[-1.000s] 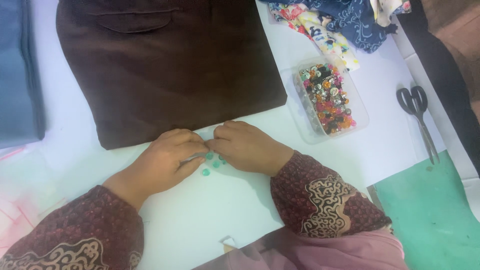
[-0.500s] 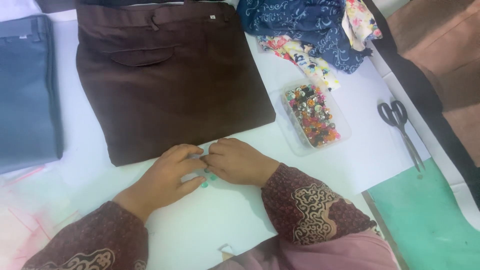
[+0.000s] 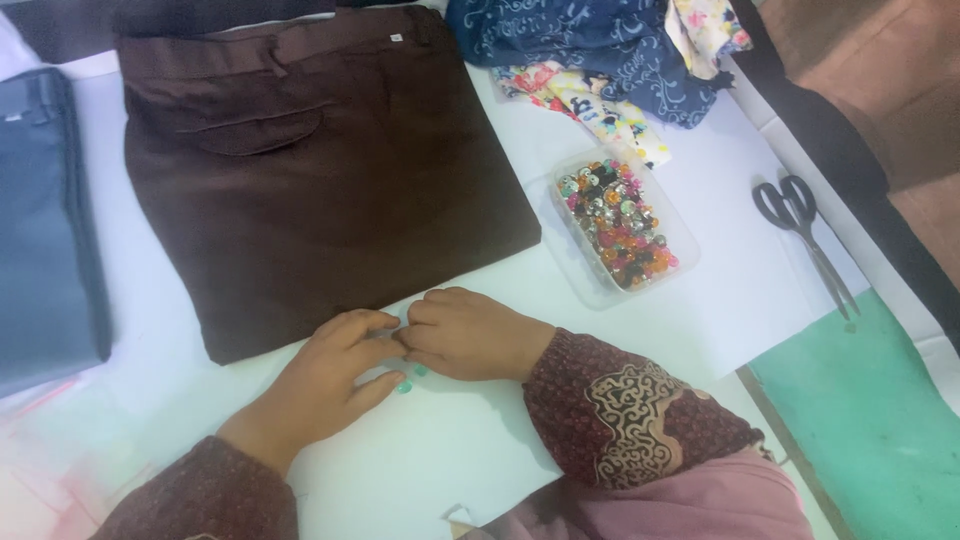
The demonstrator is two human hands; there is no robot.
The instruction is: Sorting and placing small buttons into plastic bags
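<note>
My left hand (image 3: 325, 385) and my right hand (image 3: 470, 335) rest on the white table (image 3: 460, 460), fingertips meeting just below the hem of folded dark brown trousers (image 3: 320, 170). Small green buttons (image 3: 408, 380) lie on the table under the fingertips. What the fingers pinch between them is hidden. Both arms wear maroon patterned sleeves.
A clear plastic box of mixed coloured buttons (image 3: 618, 222) stands to the right of the trousers. Black-handled scissors (image 3: 808, 240) lie at the right edge. Patterned blue and floral cloths (image 3: 610, 50) are piled at the back; folded blue-grey trousers (image 3: 45, 230) lie left. A green surface (image 3: 870, 420) is at right.
The view has tilted up and shifted, showing more of the trousers. Both hands stay together at the trouser hem, with only slight finger movement.
</note>
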